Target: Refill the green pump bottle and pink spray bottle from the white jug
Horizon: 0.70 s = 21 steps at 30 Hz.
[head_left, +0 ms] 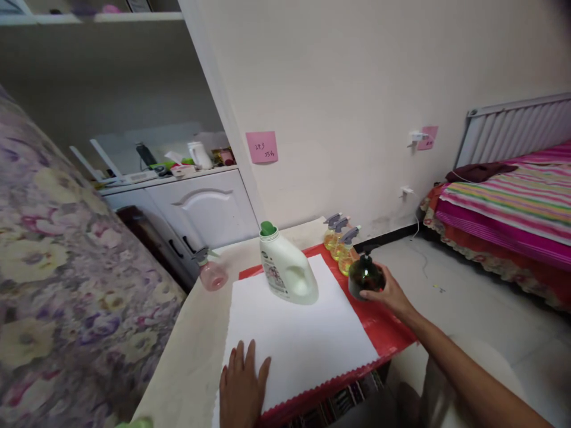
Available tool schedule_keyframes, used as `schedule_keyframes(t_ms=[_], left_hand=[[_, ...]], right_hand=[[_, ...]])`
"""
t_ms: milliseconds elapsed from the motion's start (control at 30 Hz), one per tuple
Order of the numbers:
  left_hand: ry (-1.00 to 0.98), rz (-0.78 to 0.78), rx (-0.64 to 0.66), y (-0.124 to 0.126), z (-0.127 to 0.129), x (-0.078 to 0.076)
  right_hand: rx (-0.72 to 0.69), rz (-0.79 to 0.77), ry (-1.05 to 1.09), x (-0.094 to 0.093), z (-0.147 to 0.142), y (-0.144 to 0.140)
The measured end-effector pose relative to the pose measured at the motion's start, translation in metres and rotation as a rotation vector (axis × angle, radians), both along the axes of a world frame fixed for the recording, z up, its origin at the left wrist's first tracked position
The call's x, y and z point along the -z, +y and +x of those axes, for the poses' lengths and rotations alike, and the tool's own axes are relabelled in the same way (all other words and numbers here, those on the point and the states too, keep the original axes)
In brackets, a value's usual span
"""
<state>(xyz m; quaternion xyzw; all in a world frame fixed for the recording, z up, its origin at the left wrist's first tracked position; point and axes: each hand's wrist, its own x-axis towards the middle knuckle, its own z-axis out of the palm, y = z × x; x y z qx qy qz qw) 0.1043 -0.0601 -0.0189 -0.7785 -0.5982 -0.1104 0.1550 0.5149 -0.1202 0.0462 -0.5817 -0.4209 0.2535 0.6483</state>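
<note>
While gripping the dark round bottle at the right edge of the red mat, right hand wrapping fingers around its far side, closed on the body below the black pump top. Sitting upright on the mat, just beside the white sheet, touching or nearly touching the closest of the yellow spray bottles.

Left hand lying flat, fingers spread, palm down on the near corner of the white sheet — holding nothing, just pinning it.

Handling guess: looking like glass or hard glossy plastic, stiff, smooth, probably slippery; squat and round, so likely stable standing but prone to rolling if tipped. Weight depending on fill — cannot tell the level. Taking it around the belly as now looking right; pump neck looking too thin and likely to depress.

Around it:
- white detergent jug with green cap standing on the sheet, left of the dark bottle, apart from it
- three yellow spray bottles in a row behind, crowding the back — triggers sticking up, easy to knock when lifting away from the body
- pink spray bottle off the mat on the table, well apart
- floral fabric on the left, striped bed on the right, neither interfering
</note>
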Motion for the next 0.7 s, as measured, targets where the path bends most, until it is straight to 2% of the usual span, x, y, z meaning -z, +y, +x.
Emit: schedule_keyframes(t_ms=[100, 200, 433, 700], left_hand=[[0.005, 0.001, -0.008, 0.0, 0.001, -0.001], [0.006, -0.003, -0.02, -0.001, 0.002, -0.002], [-0.003, -0.028, -0.035, 0.0, 0.0, -0.003], [-0.035, -0.054, -0.044, 0.003, -0.004, 0.0]], right_hand=[[0.029, -0.012, -0.003, 0.003, 0.028, 0.005], [0.042, -0.034, -0.008, 0.012, 0.038, 0.008], [0.041, -0.077, 0.023, 0.034, 0.031, 0.023], [0.007, -0.062, 0.031, 0.046, 0.032, 0.034]])
